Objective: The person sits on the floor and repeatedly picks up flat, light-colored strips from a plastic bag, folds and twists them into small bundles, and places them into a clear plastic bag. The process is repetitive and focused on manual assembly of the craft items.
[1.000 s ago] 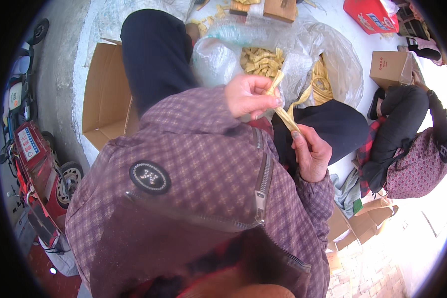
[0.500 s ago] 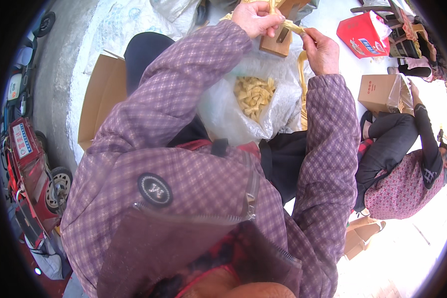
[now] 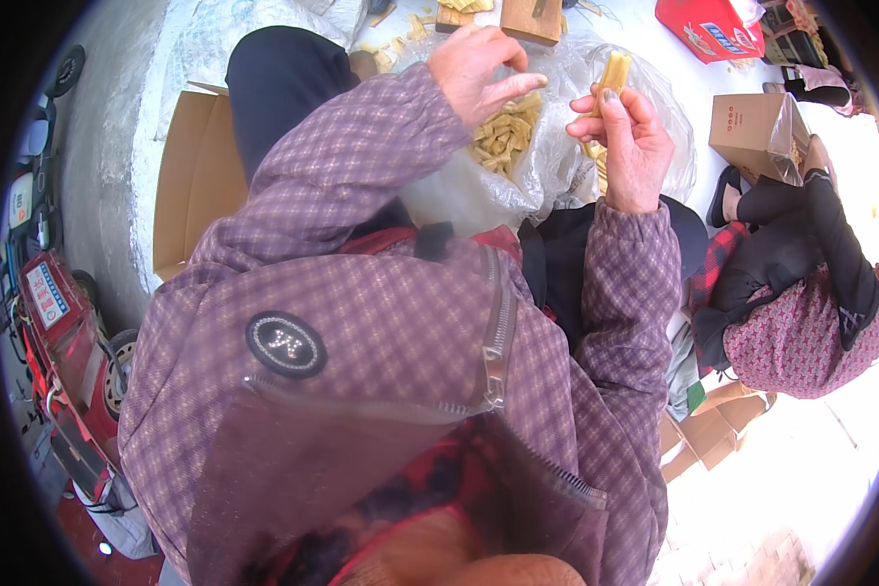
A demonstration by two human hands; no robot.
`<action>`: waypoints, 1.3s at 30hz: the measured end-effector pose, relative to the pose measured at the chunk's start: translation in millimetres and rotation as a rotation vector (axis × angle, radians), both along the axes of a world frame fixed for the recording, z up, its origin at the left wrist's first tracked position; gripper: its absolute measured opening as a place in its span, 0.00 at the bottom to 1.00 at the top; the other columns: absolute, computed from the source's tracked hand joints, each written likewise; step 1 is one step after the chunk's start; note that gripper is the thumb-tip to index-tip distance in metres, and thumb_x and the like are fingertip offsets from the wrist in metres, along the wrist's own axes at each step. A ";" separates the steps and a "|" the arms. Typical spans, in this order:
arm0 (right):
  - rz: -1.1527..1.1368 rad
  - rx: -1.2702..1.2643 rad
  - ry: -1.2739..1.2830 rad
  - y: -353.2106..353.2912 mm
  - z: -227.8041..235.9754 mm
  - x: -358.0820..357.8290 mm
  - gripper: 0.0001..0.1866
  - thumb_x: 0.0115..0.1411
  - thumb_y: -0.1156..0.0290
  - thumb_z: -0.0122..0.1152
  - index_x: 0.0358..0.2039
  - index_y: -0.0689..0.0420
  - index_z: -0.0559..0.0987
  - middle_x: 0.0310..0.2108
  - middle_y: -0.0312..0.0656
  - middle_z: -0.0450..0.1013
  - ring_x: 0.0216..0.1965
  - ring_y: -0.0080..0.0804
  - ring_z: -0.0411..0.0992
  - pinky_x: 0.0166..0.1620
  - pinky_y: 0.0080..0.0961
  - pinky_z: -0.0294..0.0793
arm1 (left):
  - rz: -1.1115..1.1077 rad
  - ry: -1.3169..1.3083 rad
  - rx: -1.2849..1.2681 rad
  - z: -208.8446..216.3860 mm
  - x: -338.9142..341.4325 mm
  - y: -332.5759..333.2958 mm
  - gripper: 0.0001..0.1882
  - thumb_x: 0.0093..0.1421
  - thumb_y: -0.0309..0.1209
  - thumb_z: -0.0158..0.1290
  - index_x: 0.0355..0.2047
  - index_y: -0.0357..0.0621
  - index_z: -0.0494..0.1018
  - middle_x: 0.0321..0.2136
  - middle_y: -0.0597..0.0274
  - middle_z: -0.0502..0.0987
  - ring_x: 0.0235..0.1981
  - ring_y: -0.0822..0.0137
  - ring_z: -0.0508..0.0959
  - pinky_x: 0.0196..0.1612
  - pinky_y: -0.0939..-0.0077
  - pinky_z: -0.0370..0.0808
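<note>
My right hand (image 3: 633,151) pinches a folded yellow strip (image 3: 613,73) upright between thumb and fingers; it looks like tofu skin, though I cannot be sure. To its left, my left hand (image 3: 479,73) has its thumb held apart from its curled fingers, with nothing seen between them. Below that hand, a heap of yellow knotted or folded pieces (image 3: 506,137) lies in a clear plastic bag (image 3: 449,190) between my knees. More yellow strips (image 3: 599,161) show beneath my right hand, partly hidden by it.
A slotted wooden block (image 3: 530,18) stands beyond my hands, with yellow scraps (image 3: 397,45) to its left. An open cardboard box (image 3: 197,181) is by my left leg. At right, a red bag (image 3: 711,29) lies near a seated person (image 3: 801,313) touching a carton (image 3: 752,127).
Both hands have come nearer to me and moved apart. The left hand has let go of the yellow strip stretched between them; the right hand now holds a short folded piece upright.
</note>
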State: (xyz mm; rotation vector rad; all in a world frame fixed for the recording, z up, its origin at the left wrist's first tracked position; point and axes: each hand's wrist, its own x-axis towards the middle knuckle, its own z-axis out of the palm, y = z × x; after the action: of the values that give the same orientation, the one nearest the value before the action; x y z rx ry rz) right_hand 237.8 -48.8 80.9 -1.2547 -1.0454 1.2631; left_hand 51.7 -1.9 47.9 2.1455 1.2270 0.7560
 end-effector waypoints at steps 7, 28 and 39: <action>-0.088 -0.077 0.237 -63.2 8.6 -21.5 0.10 0.62 0.71 0.46 0.37 0.66 0.70 0.29 0.44 0.74 0.26 0.27 0.74 0.29 0.18 0.72 | -0.008 -0.822 -1.506 -1.8 45.0 -58.4 0.14 0.61 0.38 0.45 0.41 0.42 0.70 0.28 0.63 0.73 0.33 0.71 0.74 0.39 0.78 0.71; -0.213 0.074 -0.488 -85.0 -26.5 5.3 0.06 0.59 0.76 0.49 0.36 0.62 0.73 0.19 0.35 0.70 0.17 0.16 0.68 0.20 0.15 0.67 | -0.375 -0.337 -0.906 -23.4 72.5 -68.0 0.05 0.56 0.23 0.46 0.30 0.39 0.72 0.22 0.67 0.74 0.21 0.72 0.75 0.27 0.79 0.73; 0.214 -0.512 0.252 -82.2 -29.3 40.0 0.13 0.63 0.65 0.44 0.38 0.62 0.69 0.22 0.40 0.70 0.16 0.19 0.69 0.16 0.11 0.60 | -0.530 -0.448 -0.084 -33.7 71.2 -51.8 0.19 0.42 0.16 0.51 0.37 0.44 0.70 0.36 0.61 0.71 0.38 0.61 0.73 0.37 0.75 0.71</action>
State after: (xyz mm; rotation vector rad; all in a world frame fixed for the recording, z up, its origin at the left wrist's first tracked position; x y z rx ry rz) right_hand 277.8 -131.0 51.6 -1.3327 -0.7066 1.8838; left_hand 122.9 -53.7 14.3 1.9547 0.4243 0.8577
